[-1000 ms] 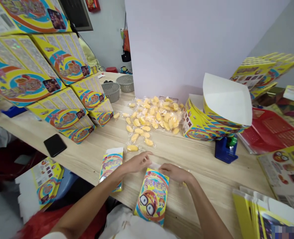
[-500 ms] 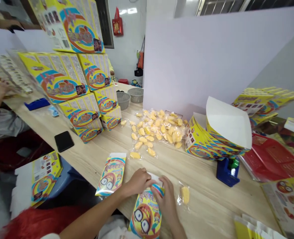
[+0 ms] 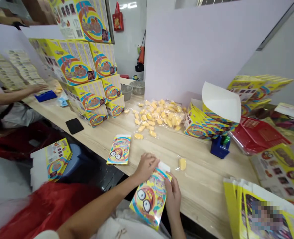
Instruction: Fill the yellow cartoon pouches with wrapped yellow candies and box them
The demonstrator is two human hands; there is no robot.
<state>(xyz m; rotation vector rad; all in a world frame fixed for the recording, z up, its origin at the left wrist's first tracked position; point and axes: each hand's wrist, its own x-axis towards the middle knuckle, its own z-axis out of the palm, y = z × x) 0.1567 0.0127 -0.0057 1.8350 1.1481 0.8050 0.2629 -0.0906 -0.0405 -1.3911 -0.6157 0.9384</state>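
Both hands clamp one foil snack pouch (image 3: pixel 149 200): the left hand (image 3: pixel 145 167) pinches its upper edge beside a white paper insert (image 3: pixel 164 166) showing at the top, and the right hand (image 3: pixel 173 196) closes on its right side. Printed with a cartoon face in glasses, the pouch is tilted and sticks out over the bench's (image 3: pixel 201 179) near edge. A second pouch (image 3: pixel 119 149) lies flat to the left, and a small clear bag holding one yellow piece (image 3: pixel 183 163) lies just right. Toward the far edge sit a heap of bagged yellow pieces (image 3: pixel 156 116), a blue tape dispenser (image 3: pixel 220 147), and stacked yellow cartons (image 3: pixel 87 89). Farther left, a co-worker's hand (image 3: pixel 38 88) rests near a blue holder (image 3: pixel 46 96).
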